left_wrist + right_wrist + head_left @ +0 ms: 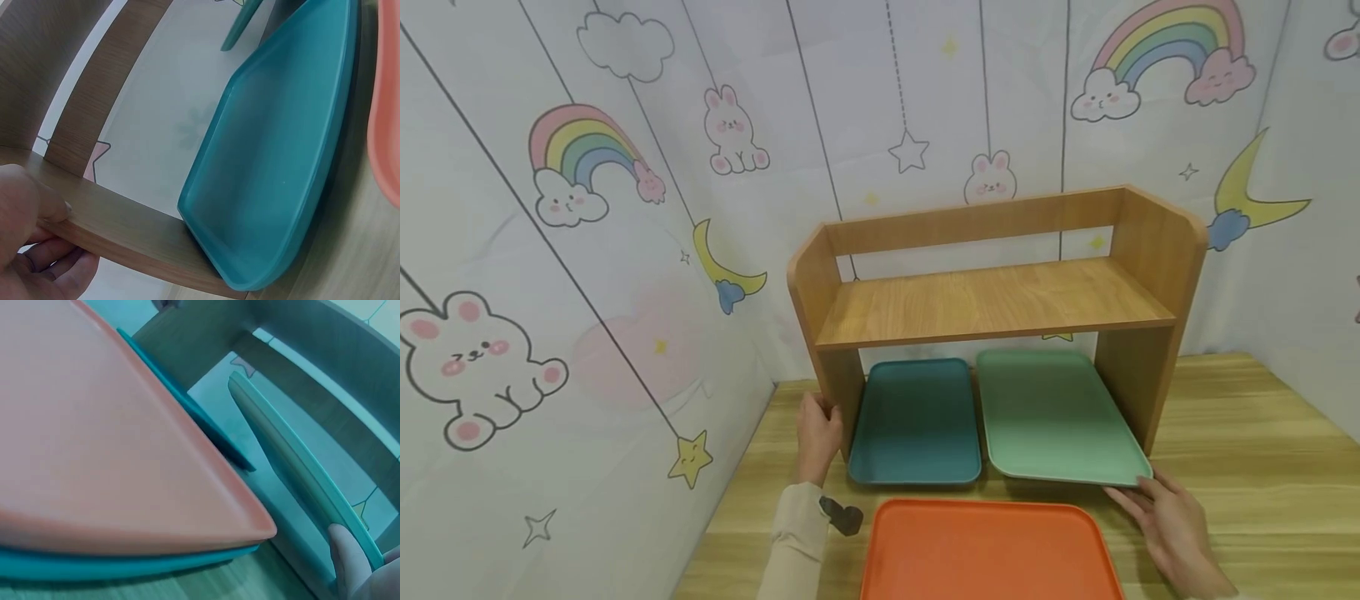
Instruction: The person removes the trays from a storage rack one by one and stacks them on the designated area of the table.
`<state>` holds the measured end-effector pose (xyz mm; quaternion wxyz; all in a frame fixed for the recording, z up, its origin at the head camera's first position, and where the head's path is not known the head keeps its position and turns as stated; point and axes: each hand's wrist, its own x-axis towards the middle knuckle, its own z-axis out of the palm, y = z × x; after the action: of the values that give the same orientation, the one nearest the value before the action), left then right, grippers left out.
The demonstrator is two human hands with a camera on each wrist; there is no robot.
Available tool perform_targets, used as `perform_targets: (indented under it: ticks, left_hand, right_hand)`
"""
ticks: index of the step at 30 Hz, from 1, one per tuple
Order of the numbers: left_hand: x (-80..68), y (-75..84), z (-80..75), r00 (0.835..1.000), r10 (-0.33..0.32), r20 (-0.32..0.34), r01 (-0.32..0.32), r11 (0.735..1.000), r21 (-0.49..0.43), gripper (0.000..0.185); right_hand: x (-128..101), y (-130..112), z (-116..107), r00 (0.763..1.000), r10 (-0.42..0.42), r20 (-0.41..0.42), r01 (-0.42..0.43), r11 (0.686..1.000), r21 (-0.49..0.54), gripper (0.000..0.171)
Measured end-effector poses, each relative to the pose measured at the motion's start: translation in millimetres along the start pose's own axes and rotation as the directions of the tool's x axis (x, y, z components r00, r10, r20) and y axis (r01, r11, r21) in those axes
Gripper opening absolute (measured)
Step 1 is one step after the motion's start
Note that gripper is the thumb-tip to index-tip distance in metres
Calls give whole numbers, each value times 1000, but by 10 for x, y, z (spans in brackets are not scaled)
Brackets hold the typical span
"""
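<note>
**Inspector:** Start with the largest item.

**Assistant:** Wooden worktop, set against a wall covering printed with rainbows and rabbits. On it stands a wooden shelf unit with one board and two side panels.

**Inspector:** Below the board?

**Assistant:** Two trays side by side. The light green tray lies on the right, its near corner raised off the worktop and projecting past the right side panel. The dark teal tray lies flat on the left, just beside the left panel. In front of both, an orange tray sits nearest the person.

**Inspector:** Hands?

**Assistant:** Left hand grips the front edge of the left side panel, thumb on one face, fingers curled round the other. Right hand holds the green tray's near right corner, fingers under the rim; the right wrist view shows a fingertip against its edge.
</note>
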<state>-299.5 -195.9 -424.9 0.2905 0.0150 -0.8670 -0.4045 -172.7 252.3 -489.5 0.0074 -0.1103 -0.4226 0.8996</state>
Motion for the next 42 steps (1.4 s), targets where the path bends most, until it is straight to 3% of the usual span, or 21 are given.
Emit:
perform_targets:
  ticks: [2,9,20,31,42]
  left_hand:
    - [-7,5,-8,1000,-5,3,5,1000,-4,11]
    - [-15,9,-18,1000,-19,9,19,1000,-6,11]
    - [-15,2,-14,999,-32,23,32,999,-4,11]
    - [-8,10,-11,999,-37,30,37,999,-8,11]
    - [-12,25,-17,1000,-23,21,23,1000,-9,12]
  right_hand:
    - [-24,-14,16,1000,-2,6,2,1000,20,66]
    - [-96,-31,48,991,-103,89,89,984,155,25]
    - [-169,-62,84,987,-130,91,119,985,121,28]
    - [-199,-88,80,966,-221,132,189,957,222,33]
    - [-219,-123,47,976,-189,106,171,972,161,31]
